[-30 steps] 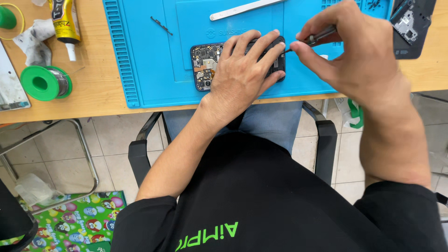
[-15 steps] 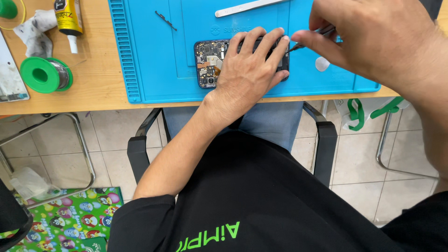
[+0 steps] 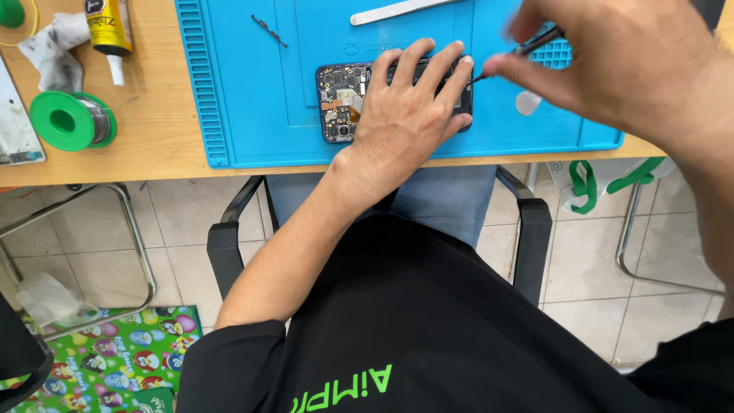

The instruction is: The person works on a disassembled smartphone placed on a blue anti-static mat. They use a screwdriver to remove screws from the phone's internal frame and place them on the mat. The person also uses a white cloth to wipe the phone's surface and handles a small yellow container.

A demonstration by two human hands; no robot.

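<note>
Opened phone (image 3: 344, 103), back cover off and circuit boards showing, flat on the blue mat (image 3: 252, 107) near the bench's front edge. Left hand (image 3: 409, 115) laid palm-down over the phone's right part, fingers (image 3: 428, 69) spread and pressing it onto the mat. Right hand (image 3: 627, 69) above the mat's right side, fingers pressed together around a thin dark tool (image 3: 520, 52), pinching it; tool tip angled down-left to just beside the left fingertips at the phone's far right corner. Whether tip touches phone: cannot tell.

Small pale disc (image 3: 527, 102) on the mat just right of the phone, under the right hand. Flat metal strip (image 3: 394, 11) toward the mat's far edge; small dark part (image 3: 269, 30) on the mat's left half. Wooden bench (image 3: 153, 145) bare left of the mat, carrying a green spool of wire (image 3: 73, 120), a yellow tube (image 3: 108, 34) with white nozzle, and a crumpled cloth (image 3: 53, 50) toward the far left corner. Black chair arm (image 3: 533, 237) below the bench edge.
</note>
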